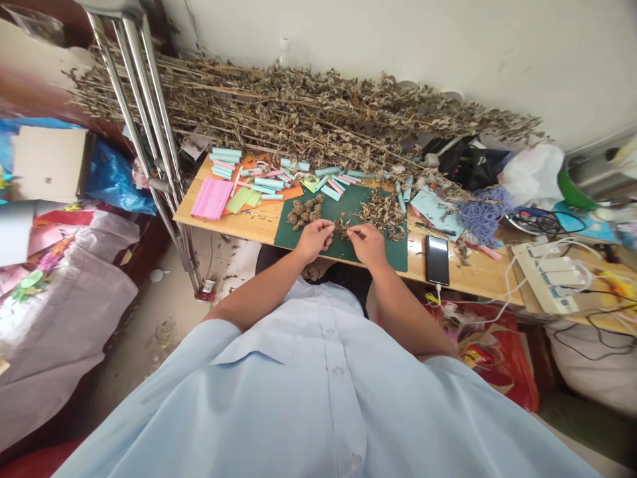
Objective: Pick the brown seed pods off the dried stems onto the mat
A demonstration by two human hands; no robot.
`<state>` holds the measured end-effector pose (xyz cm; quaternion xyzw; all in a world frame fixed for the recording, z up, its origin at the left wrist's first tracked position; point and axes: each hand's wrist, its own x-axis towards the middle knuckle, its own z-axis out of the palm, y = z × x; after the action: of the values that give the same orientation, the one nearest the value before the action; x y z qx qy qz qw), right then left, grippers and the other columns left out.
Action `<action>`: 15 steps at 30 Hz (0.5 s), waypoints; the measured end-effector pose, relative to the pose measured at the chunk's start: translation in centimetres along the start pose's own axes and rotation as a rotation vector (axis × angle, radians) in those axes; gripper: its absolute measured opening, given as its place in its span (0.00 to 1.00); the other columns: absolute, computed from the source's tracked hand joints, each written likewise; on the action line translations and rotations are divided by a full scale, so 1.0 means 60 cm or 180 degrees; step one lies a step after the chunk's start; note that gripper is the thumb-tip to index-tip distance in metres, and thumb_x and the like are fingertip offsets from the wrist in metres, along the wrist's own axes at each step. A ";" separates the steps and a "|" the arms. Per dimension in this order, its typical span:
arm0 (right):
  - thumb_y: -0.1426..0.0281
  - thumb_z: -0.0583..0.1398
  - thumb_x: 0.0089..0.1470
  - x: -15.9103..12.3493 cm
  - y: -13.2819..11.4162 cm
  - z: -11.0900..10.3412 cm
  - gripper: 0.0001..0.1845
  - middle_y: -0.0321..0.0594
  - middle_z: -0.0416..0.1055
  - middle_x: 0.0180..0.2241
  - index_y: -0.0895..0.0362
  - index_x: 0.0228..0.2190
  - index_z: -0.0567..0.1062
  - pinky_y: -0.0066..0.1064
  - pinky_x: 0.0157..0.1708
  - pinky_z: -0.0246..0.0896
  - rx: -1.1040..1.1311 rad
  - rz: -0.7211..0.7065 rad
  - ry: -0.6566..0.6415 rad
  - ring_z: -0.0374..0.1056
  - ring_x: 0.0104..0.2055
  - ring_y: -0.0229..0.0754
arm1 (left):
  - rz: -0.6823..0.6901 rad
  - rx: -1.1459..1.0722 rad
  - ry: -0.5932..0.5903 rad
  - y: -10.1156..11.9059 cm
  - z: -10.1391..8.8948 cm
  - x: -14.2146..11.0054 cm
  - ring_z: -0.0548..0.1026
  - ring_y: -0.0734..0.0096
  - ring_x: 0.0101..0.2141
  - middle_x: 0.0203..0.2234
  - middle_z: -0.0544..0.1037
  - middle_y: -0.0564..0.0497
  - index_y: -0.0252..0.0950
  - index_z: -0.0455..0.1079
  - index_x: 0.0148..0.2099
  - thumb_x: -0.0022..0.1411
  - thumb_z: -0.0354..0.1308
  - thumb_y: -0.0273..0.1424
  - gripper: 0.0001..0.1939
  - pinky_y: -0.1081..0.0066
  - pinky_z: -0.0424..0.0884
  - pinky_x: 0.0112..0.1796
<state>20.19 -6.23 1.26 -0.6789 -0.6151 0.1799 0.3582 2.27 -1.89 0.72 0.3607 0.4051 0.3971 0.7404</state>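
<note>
Over a dark green mat [343,251], my left hand [314,240] and my right hand [368,243] face each other with fingers pinched. Both grip a small clump of dried leaves [341,228] between them. Just beyond my left hand sits a cluster of brown, rolled balls of dried leaves [304,211]. Past my right hand lies a loose heap of dried leaves [382,211] on the mat. Fine details of the clump are hidden by my fingertips.
Dried leafy stalks [298,113] are piled along the wall. Rolled paper tubes [269,182] and pink paper [211,198] lie at left. A phone [437,260], purple yarn [482,216] and a power strip [545,279] are at right. Metal crutches [149,133] stand by the table's left end.
</note>
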 end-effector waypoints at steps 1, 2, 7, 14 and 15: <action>0.62 0.59 0.59 0.000 -0.002 -0.001 0.12 0.42 0.77 0.37 0.53 0.33 0.80 0.38 0.42 0.68 0.0031 0.0024 0.0029 0.70 0.38 0.45 | -0.0015 -0.0013 0.0009 0.000 0.000 0.001 0.64 0.84 0.18 0.24 0.69 0.57 0.35 0.70 0.40 0.60 0.66 0.35 0.11 0.82 0.52 0.17; 0.61 0.59 0.59 0.001 -0.005 -0.002 0.12 0.42 0.77 0.37 0.53 0.33 0.80 0.38 0.42 0.68 0.0057 0.0037 0.0039 0.70 0.38 0.45 | -0.0031 -0.0036 0.0014 0.001 0.000 0.001 0.64 0.84 0.18 0.25 0.69 0.56 0.35 0.70 0.39 0.61 0.66 0.37 0.12 0.82 0.52 0.17; 0.60 0.59 0.59 0.002 -0.019 0.001 0.12 0.42 0.76 0.37 0.53 0.32 0.79 0.36 0.39 0.67 0.0251 -0.0130 -0.0073 0.71 0.38 0.44 | -0.0029 -0.0024 -0.0158 0.005 -0.002 0.000 0.65 0.84 0.19 0.26 0.68 0.55 0.34 0.71 0.38 0.59 0.67 0.45 0.19 0.82 0.52 0.16; 0.61 0.59 0.58 0.000 -0.035 0.012 0.11 0.41 0.75 0.34 0.53 0.29 0.77 0.35 0.38 0.65 0.0205 -0.0213 -0.0274 0.69 0.36 0.43 | -0.0052 0.0353 -0.0454 -0.001 -0.011 0.004 0.64 0.84 0.19 0.23 0.68 0.55 0.33 0.70 0.33 0.56 0.70 0.45 0.20 0.81 0.53 0.16; 0.61 0.59 0.58 0.000 -0.035 0.013 0.11 0.40 0.75 0.34 0.53 0.30 0.77 0.35 0.38 0.65 0.0243 -0.0198 -0.0266 0.69 0.36 0.43 | -0.0050 0.0380 -0.0448 -0.002 -0.011 0.005 0.64 0.84 0.18 0.23 0.68 0.56 0.33 0.69 0.33 0.56 0.70 0.45 0.20 0.81 0.54 0.17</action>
<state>18.19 -6.05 2.20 -0.6373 -0.6430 0.2202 0.3633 1.81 -1.55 0.27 0.4280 0.3778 0.3401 0.7473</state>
